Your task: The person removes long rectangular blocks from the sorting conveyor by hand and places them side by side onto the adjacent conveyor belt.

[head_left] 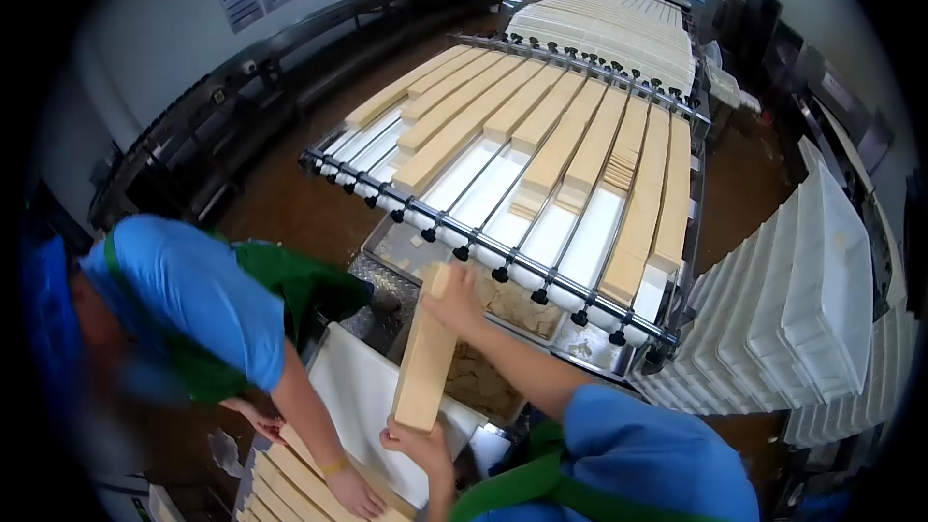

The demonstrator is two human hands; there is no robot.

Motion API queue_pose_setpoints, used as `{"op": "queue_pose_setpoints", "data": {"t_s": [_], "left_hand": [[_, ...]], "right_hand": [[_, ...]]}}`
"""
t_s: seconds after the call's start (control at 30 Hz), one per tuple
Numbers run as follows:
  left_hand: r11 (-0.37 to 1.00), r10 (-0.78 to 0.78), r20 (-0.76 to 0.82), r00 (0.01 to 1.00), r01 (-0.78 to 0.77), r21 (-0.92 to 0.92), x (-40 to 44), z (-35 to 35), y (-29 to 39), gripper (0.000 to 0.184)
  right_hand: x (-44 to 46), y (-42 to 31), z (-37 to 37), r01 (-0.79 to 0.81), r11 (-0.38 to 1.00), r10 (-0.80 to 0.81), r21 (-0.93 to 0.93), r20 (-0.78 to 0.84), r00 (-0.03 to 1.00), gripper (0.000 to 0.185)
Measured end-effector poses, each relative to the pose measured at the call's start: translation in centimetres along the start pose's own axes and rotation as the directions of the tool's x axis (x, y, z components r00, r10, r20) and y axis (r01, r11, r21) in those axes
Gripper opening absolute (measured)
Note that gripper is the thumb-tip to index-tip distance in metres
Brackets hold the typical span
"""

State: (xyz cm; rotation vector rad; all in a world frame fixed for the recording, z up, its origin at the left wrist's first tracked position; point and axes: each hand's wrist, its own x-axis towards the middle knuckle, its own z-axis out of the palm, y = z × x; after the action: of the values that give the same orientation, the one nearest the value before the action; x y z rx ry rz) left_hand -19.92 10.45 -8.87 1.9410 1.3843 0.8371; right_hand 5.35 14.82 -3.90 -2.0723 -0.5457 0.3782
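Note:
Both my hands hold a long, straight stack of pale yellow dough sheets [423,362], tilted over the bins. My right hand [454,298] grips its far end, fingers wrapped round the side. My left hand [418,445] supports the near end, with its fingers curled against the end face. Beyond it, a conveyor [474,181] carries several similar long rows of stacked sheets, divided by thin metal rods. Beneath the held stack is a bin [478,382] of loose dough scraps.
A co-worker [193,300] leans in at left, hands over a tray of rows [300,483]. A white board [353,391] lies between us. Nested white trays [773,319] stand at right. A metal bar with black knobs [464,242] edges the conveyor.

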Motion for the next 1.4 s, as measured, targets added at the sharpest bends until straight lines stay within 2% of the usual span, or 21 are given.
{"op": "queue_pose_setpoints", "data": {"t_s": [0.07,0.2,0.43,0.53,0.57,0.63,0.7,0.73,0.77,0.8,0.83,0.93,0.97,1.03,1.07,1.1,1.13,1.2,1.23,1.33,1.4], "left_hand": [[0.997,0.069,-0.046,0.997,-0.071,-0.040,2.0,1.9,3.6,0.076],[0.970,0.241,-0.092,0.966,-0.243,-0.017,6.6,5.2,9.6,0.073],[0.901,0.411,-0.107,0.905,-0.421,-0.105,14.4,10.7,14.7,0.069],[0.904,0.424,0.004,0.906,-0.423,-0.057,17.2,12.8,15.0,0.056],[0.905,0.424,0.002,0.906,-0.423,-0.049,18.0,13.5,15.0,0.056],[0.906,0.416,0.183,0.891,-0.387,-0.173,19.6,14.8,14.9,0.054],[0.870,0.482,0.185,0.856,-0.444,-0.212,20.6,17.1,15.0,0.053],[0.870,0.481,0.205,0.853,-0.435,-0.233,20.6,18.3,16.2,0.051],[0.869,0.480,0.225,0.848,-0.424,-0.255,20.6,19.1,17.0,0.050],[0.859,0.446,0.267,0.854,-0.324,-0.397,21.1,20.7,17.6,0.046],[0.914,0.357,0.370,0.857,-0.239,-0.329,21.0,21.6,17.8,0.040],[0.917,0.396,0.307,0.866,-0.351,-0.191,20.5,23.8,19.0,0.038],[0.926,0.347,0.285,0.893,-0.279,-0.255,20.2,23.9,19.3,0.040],[0.933,0.274,0.251,0.928,-0.193,-0.305,20.0,24.5,19.1,0.041],[0.828,0.246,0.198,0.949,-0.100,-0.552,20.1,25.2,18.5,0.045],[0.651,0.202,0.148,0.968,-0.020,-0.759,20.1,25.3,17.8,0.048],[0.663,0.162,0.136,0.977,-0.006,-0.749,19.8,24.4,17.9,0.048],[0.828,0.055,0.110,0.992,0.016,-0.560,18.5,22.0,17.2,0.053],[0.839,-0.005,0.104,0.995,0.061,-0.541,17.6,21.0,16.5,0.053],[0.751,-0.062,0.157,0.986,0.150,-0.643,14.2,19.6,13.6,0.056],[0.739,-0.183,0.266,0.947,0.311,-0.598,11.7,17.9,12.4,0.056]], "right_hand": [[2.5,-0.2,-3.9,0.042,0.999,-0.039,0.010,-0.162,0.986,0.080],[9.5,0.4,-9.2,-0.032,0.988,0.044,0.150,-0.076,0.996,0.078],[21.1,2.7,-11.9,-0.109,0.993,0.118,0.050,-0.234,0.965,0.074],[25.0,5.3,-13.5,-0.014,0.873,-0.021,-0.488,-0.067,0.998,0.058],[26.0,6.1,-14.0,-0.010,0.876,-0.022,-0.483,-0.062,0.998,0.058],[27.8,6.9,-14.9,0.001,0.798,-0.016,-0.602,-0.020,1.000,0.054],[29.0,7.8,-15.2,-0.024,0.802,0.047,-0.597,0.023,0.999,0.054],[29.4,9.2,-14.2,-0.034,0.768,-0.133,-0.639,-0.211,0.968,0.057],[29.7,10.6,-13.4,-0.061,0.734,-0.313,-0.677,-0.416,0.854,0.060],[29.1,10.5,-13.5,-0.061,0.732,-0.311,-0.678,-0.413,0.856,0.060],[28.4,10.1,-13.3,0.023,0.767,-0.305,-0.642,-0.332,0.892,0.061],[24.4,7.6,-12.4,0.271,0.847,-0.359,-0.457,-0.116,0.926,0.059],[22.6,6.9,-11.5,0.291,0.843,-0.367,-0.453,-0.090,0.926,0.059],[19.4,5.8,-9.7,0.632,0.767,-0.637,-0.111,-0.025,0.770,0.051],[18.7,5.2,-9.0,0.640,0.763,-0.642,-0.092,0.002,0.766,0.051],[18.1,4.8,-8.4,0.718,0.671,-0.728,-0.185,0.024,0.686,0.044],[17.5,4.7,-7.6,0.783,0.562,-0.801,-0.266,0.061,0.595,0.037],[18.3,4.3,-6.9,0.689,0.559,-0.707,-0.461,0.168,0.687,0.028],[18.3,4.3,-6.5,0.672,0.606,-0.743,-0.424,0.000,0.670,0.024],[18.4,3.9,-7.0,0.715,0.493,-0.708,-0.495,0.249,0.661,0.024],[18.5,4.3,-6.6,0.742,0.441,-0.741,-0.505,0.262,0.618,0.023]]}}
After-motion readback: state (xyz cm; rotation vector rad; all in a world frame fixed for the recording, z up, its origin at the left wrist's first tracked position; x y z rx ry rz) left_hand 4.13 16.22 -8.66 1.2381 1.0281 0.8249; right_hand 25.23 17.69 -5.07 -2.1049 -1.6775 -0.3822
